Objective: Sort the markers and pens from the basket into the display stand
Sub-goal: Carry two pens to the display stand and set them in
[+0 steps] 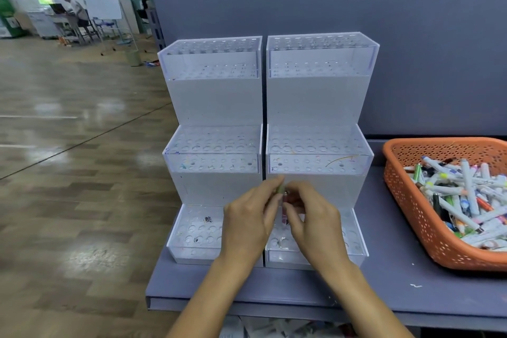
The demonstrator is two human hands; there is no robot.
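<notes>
basket (pixel 395 173) cut off, pen (pixel 284 214) perhaps pink, half-hidden

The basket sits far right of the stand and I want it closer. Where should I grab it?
Take the orange basket by its left rim, from above on the stand's side. That thick lip is bare and nearest the right hand, pinching a pen; the walls flare outward and markers heap further right.

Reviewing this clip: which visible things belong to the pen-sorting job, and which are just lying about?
Part of the job: left hand, right hand, the pens they pinch, display stand, orange basket, markers in it.
Just there: whiteboard, floor bin, person at a far desk.
</notes>
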